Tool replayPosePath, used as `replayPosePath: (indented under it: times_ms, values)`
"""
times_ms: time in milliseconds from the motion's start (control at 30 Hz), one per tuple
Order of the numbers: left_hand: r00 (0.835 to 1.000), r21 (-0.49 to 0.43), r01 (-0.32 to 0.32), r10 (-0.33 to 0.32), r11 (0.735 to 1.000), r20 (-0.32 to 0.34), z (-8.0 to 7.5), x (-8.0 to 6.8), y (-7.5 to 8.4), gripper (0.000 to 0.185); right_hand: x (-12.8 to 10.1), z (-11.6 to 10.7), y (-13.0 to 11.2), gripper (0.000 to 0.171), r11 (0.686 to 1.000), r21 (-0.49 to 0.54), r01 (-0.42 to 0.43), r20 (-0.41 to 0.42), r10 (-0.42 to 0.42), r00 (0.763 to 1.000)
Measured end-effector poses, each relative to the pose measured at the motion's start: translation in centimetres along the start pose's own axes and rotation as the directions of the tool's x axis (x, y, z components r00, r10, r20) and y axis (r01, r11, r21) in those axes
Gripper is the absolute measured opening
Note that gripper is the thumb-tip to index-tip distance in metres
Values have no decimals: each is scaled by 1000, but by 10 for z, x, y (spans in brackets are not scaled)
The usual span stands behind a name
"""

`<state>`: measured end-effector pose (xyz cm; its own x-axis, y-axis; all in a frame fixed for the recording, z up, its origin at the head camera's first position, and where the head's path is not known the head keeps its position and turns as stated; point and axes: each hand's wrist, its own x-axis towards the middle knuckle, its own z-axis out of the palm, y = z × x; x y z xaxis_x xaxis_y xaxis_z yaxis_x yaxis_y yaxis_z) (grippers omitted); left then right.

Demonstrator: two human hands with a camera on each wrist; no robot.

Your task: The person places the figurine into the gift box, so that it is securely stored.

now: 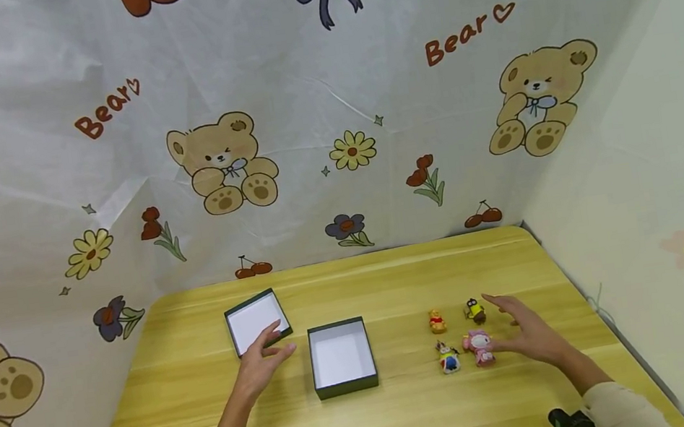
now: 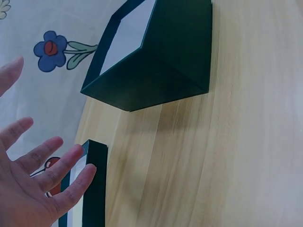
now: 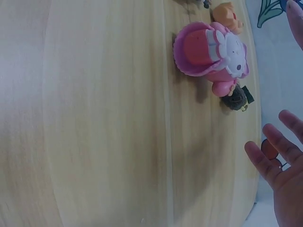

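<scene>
My left hand hovers with spread fingers over the near right part of the dark green box lid, which lies with its white inside up. To the right of that hand stands a dark green box, open at the top and white within. My right hand is beside a small group of figurines, holding none. Closest to it are a pink figurine with a white face and a yellow and dark figurine. Left of these stand an orange bear figurine in red and a white, blue and yellow figurine.
A pale wooden table carries everything. Its back edge meets a hanging cloth printed with bears and flowers, and a white wall covering rises on the right. A thin cable runs beside the right edge.
</scene>
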<state>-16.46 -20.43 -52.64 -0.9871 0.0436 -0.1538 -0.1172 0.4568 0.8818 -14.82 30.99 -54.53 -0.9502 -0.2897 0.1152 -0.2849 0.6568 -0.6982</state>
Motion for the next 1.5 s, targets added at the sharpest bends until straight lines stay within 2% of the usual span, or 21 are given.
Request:
replayPosePath:
  times_ms: [267,333,533,733,1100,1500]
  values:
    - [1000,-55,20,-19,998,22,6,1,-3,58,-1,5,-3,79,1000,20,-6,10,5,1000]
    - [999,-82,33,-30,996,34,9,2,-4,58,-1,4,-9,78,1000,18,3,10,-3,1000]
    - [997,-143,69,-64,987,41,22,3,-10,59,-2,8,-4,77,999,38,-9,16,8,1000]
    - [998,-164,65,-62,984,23,31,5,-11,53,-2,11,3,74,998,59,-24,29,22,999]
    - [998,-208,68,-69,976,4,35,3,-9,52,-2,19,5,75,996,79,-29,35,26,999]
    - [995,-224,98,-91,970,39,45,8,-15,48,-4,26,8,75,994,100,-36,30,33,999]
